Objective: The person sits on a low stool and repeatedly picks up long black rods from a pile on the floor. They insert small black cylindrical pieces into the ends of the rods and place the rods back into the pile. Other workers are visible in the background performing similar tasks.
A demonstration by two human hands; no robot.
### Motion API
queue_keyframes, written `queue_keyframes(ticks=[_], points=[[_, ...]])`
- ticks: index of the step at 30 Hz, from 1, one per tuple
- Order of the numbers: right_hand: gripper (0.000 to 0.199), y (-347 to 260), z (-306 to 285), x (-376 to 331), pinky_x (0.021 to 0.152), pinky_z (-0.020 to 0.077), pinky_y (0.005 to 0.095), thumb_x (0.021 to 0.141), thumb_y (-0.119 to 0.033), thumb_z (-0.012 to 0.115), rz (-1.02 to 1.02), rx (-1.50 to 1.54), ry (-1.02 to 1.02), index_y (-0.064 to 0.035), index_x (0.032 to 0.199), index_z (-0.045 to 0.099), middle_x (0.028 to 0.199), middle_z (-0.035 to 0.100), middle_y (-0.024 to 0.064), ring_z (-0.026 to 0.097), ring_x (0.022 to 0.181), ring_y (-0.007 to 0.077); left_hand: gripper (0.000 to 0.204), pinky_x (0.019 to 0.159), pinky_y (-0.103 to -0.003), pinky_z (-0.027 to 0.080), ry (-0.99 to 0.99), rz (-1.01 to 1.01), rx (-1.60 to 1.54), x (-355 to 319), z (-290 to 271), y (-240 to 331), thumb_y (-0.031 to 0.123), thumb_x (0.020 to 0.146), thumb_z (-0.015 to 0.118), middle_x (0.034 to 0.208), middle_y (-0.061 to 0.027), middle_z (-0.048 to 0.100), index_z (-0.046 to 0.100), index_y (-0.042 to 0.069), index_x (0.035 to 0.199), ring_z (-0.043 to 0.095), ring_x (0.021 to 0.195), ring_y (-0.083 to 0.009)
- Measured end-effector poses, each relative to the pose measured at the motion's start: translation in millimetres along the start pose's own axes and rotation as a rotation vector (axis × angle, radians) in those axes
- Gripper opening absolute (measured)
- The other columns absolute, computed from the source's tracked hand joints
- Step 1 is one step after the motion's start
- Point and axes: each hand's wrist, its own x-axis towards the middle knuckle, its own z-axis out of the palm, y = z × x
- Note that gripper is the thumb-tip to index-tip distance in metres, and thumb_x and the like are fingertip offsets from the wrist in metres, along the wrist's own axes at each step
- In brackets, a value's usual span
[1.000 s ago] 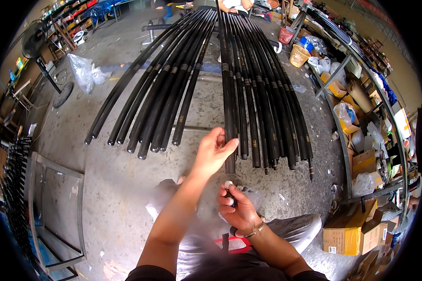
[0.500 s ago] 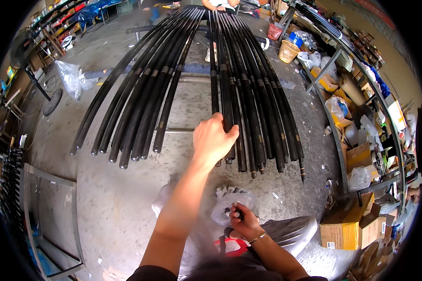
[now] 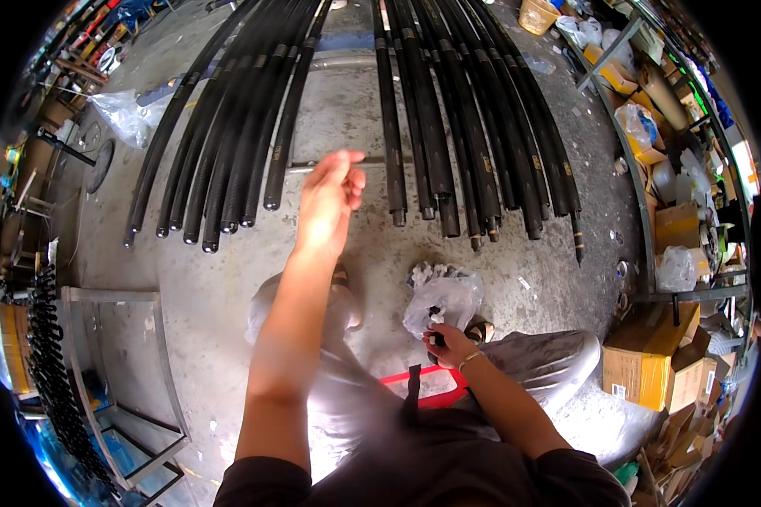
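Observation:
Two groups of long black poles, which look like fishing rods, stretch away in front of me: a left group (image 3: 243, 152) and a right group (image 3: 440, 144). My left hand (image 3: 331, 198) is raised in the gap between them, fingers loosely apart and nothing in it. Lower down, my right hand (image 3: 450, 345) is closed around a small black piece (image 3: 436, 340) whose exact kind I cannot make out. Just beyond that hand lies a clear plastic bag (image 3: 448, 297) with small pale and dark bits at its mouth.
A metal bar (image 3: 303, 169) runs low beneath the poles. A metal frame (image 3: 114, 295) stands at the left, and a cardboard box (image 3: 643, 359) sits at the right below a loaded rack (image 3: 693, 296). A red frame (image 3: 440, 397) shows between my legs.
My left hand has let go of a pole in the right group and moved left and back. My view has tilted downward. The right hand still holds the small black piece.

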Motion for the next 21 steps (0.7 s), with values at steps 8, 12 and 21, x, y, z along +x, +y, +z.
queue_keyframes(ticks=[8,12,21], points=[[0.040,-28,-18,45,0.070,0.0537,0.0473,0.084,-0.007,0.057,-0.201,-0.060,0.208,-0.0081,0.121,0.042,0.098,0.050,0.0116,0.052,0.084,0.0268,0.032,0.070,-0.028,0.043,0.148,0.072,-0.659,6,-34,-11,0.031,0.097,0.043,0.097,-0.0080,0.063,0.048,0.008,0.119,0.054,0.078,-0.0149],[0.085,-56,2,30,0.084,0.0473,0.0477,0.074,-0.012,0.071,-0.487,-0.534,0.328,-0.0104,0.141,0.019,0.123,0.041,0.0181,0.050,0.102,0.0302,0.026,0.066,-0.029,0.045,0.352,0.179,-0.511,9,-32,-18,0.011,0.092,0.053,0.103,-0.0087,0.061,0.049,0.012,0.118,0.056,0.075,-0.0146],[0.095,-105,19,35,0.102,0.0339,0.0403,0.065,-0.024,0.078,-1.031,-1.422,0.364,-0.0027,0.139,0.023,0.134,0.036,0.0271,0.037,0.124,0.0376,0.043,0.075,-0.029,0.049,-0.107,0.316,-0.231,-9,-12,-19,0.006,0.093,0.047,0.117,-0.0106,0.055,0.040,0.008,0.135,0.059,0.087,-0.0163]])
